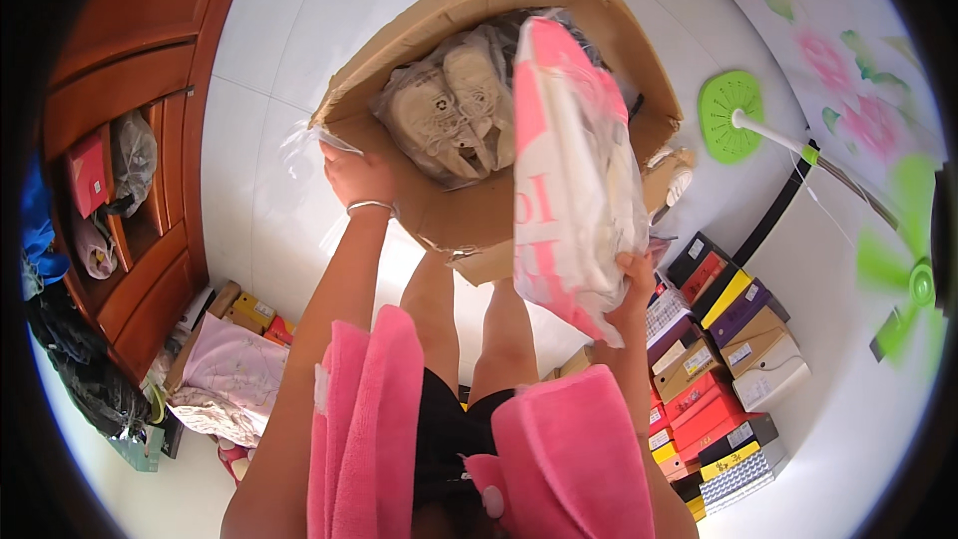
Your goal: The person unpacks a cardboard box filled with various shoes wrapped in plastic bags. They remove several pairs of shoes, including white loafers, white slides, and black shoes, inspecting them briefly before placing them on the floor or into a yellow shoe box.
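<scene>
A worn cardboard box (409, 205) stands open on the floor in front of me. Inside it lie pale lace-up shoes (449, 105) in a clear plastic bag. My left hand (356, 176) is closed at the box's left corner, where some crumpled clear plastic (302, 148) also shows; part of its grip is hidden. My right hand (631, 289) grips the lower right side of a pink-and-white plastic bag (574, 180), held tilted over the box's right part. The bag looks filled, but its contents are hard to make out. Another pale shoe (679, 178) shows beside the box's right wall.
Stacked shoe boxes (704, 399) stand to the right. Behind them are a green-based stand (730, 118) and a green fan (918, 284). A reddish wooden cabinet (125, 70) lines the left side, with a cloth-covered pile (228, 359) near it.
</scene>
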Available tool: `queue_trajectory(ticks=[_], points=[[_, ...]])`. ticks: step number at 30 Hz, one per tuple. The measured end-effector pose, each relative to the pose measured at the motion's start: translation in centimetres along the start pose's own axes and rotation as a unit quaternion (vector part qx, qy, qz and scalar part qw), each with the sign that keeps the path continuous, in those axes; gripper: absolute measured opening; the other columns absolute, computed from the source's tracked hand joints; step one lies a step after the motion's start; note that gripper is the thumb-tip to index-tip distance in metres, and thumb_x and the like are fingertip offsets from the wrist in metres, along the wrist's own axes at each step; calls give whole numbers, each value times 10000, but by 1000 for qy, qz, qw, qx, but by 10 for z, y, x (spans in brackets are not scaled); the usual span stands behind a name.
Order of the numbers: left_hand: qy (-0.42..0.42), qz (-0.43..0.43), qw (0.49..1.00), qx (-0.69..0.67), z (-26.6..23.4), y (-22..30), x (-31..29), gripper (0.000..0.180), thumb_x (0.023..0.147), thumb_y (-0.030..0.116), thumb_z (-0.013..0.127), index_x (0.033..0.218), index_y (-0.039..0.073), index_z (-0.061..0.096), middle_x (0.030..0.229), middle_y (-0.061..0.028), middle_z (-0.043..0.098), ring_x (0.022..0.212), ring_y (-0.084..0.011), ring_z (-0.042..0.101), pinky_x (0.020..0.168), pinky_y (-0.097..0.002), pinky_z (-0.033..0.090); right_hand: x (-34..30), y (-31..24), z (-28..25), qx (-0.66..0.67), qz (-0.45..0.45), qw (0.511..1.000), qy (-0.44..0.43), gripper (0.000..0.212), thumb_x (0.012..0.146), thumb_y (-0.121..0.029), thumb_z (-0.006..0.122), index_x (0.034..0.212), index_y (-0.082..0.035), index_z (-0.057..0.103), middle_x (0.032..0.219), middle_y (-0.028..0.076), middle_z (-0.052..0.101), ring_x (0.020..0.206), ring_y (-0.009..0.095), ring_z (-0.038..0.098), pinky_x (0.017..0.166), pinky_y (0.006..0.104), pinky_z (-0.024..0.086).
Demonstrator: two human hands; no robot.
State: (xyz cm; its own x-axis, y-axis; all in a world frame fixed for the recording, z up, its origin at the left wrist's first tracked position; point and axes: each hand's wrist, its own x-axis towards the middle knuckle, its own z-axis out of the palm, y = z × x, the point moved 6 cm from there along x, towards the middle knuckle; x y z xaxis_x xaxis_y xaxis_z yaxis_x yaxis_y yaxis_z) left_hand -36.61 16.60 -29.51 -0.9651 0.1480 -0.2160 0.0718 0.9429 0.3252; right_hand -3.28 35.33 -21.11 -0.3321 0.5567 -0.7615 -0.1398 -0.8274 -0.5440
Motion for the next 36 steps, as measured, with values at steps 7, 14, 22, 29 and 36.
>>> queue_trajectory(ticks=[7, 14, 22, 29, 36], points=[[12, -4, 1000, 27, 0, -2, 4, 638, 760, 50, 521, 1294, -174, 254, 1088, -369, 536, 1015, -484, 538, 909, -483, 440, -16, 24, -54, 153, 53, 986, 50, 735, 597, -138, 534, 1303, 39, 430, 1133, 177, 609, 961, 292, 643, 840, 369, 540], [-3, -33, 999, 19, 1, 3, 2, 562, 785, 57, 539, 1250, -155, 307, 1080, -358, 555, 1020, -465, 559, 885, -472, 464, -20, 31, -63, 151, 59, 986, 32, 746, 589, -136, 532, 1306, 39, 426, 1137, 181, 606, 968, 301, 638, 847, 377, 538], [10, -37, 998, 41, 4, 1, 3, 633, 769, 50, 553, 1298, -167, 283, 1070, -348, 569, 1018, -450, 572, 890, -453, 477, -16, 32, -58, 124, 56, 991, 3, 758, 581, -134, 530, 1311, 39, 421, 1143, 185, 603, 977, 312, 633, 855, 385, 536], [-8, -53, 998, 36, 2, 3, 3, 630, 777, 49, 548, 1304, -164, 278, 1076, -331, 575, 1015, -432, 577, 883, -442, 480, -17, 21, -68, 84, 39, 996, 2, 769, 573, -132, 529, 1314, 39, 417, 1147, 188, 599, 985, 321, 628, 863, 393, 534], [-7, -60, 997, 49, 3, -1, 7, 662, 779, 69, 558, 1321, -160, 256, 1070, -326, 581, 1022, -426, 577, 891, -438, 477, -18, 11, -84, 37, 21, 999, 10, 784, 563, -131, 525, 1320, 39, 410, 1155, 194, 593, 997, 333, 621, 873, 403, 531]])
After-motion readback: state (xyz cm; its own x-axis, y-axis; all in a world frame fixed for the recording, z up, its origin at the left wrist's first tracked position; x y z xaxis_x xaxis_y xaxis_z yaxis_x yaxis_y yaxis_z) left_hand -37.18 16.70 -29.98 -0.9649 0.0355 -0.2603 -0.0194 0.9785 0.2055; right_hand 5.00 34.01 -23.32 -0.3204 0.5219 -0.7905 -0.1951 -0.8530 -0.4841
